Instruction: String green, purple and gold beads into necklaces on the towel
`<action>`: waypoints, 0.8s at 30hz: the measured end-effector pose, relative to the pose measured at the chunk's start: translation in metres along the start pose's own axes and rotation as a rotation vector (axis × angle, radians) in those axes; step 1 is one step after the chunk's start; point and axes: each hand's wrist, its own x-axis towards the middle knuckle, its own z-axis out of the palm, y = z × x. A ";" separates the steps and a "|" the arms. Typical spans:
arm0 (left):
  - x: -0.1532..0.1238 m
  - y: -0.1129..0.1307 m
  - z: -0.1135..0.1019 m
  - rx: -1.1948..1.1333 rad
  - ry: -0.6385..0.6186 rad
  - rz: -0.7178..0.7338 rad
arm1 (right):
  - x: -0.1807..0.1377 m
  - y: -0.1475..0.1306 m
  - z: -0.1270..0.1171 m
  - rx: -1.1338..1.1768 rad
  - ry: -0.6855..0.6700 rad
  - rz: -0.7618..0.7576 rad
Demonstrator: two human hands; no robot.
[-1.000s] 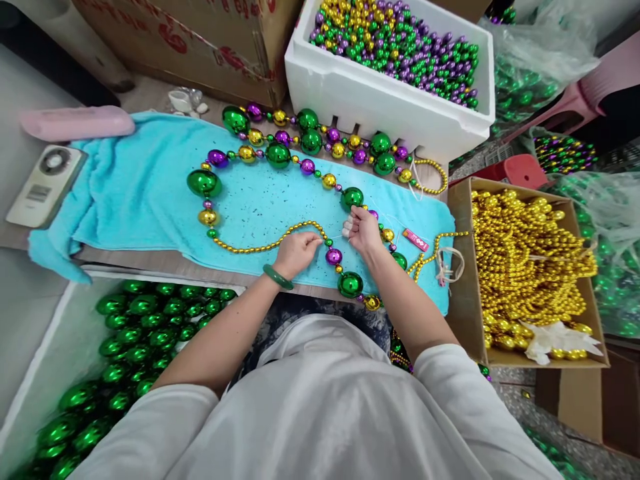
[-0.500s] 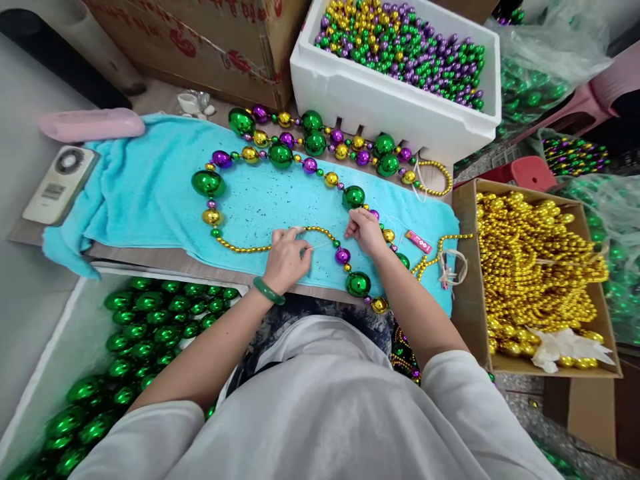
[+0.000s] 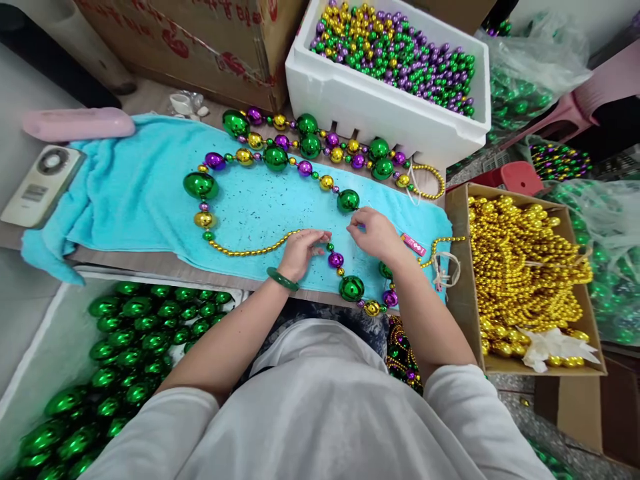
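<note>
A large bead necklace [image 3: 275, 158] of green, purple and gold balls lies in a loop on the turquoise towel [image 3: 250, 200]. My left hand [image 3: 301, 255], with a green bangle at its wrist, covers part of its gold bead strand [image 3: 240, 253]. Its fingertips close on the strand beside a small green bead [image 3: 330, 247]. Just below a big green ball [image 3: 349, 200] is my right hand [image 3: 376, 235], its thumb and fingers pinched together. Whatever sits in that pinch is too small to make out. The right forearm hides part of the necklace.
Behind the towel, another beaded strand [image 3: 310, 145] lies along a white foam box [image 3: 385, 100] of small beads. A carton [image 3: 463, 280] of gold strands stands right; a bin [image 3: 75, 273] of green balls is lower left. A pink-labelled packet [image 3: 413, 245] lies right of my right hand.
My left hand has slid right along the gold strand, up to the small green bead. My right hand stays near the big green ball, still pinched. The whole view has shifted slightly.
</note>
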 end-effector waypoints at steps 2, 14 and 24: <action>0.002 0.000 0.001 -0.020 -0.023 -0.006 | -0.003 -0.001 -0.008 -0.006 -0.005 -0.007; 0.006 0.011 0.009 0.150 -0.121 0.089 | -0.003 -0.019 -0.027 -0.029 -0.054 -0.029; 0.010 0.015 0.014 0.384 -0.119 0.149 | 0.023 -0.038 -0.022 -0.097 -0.172 -0.080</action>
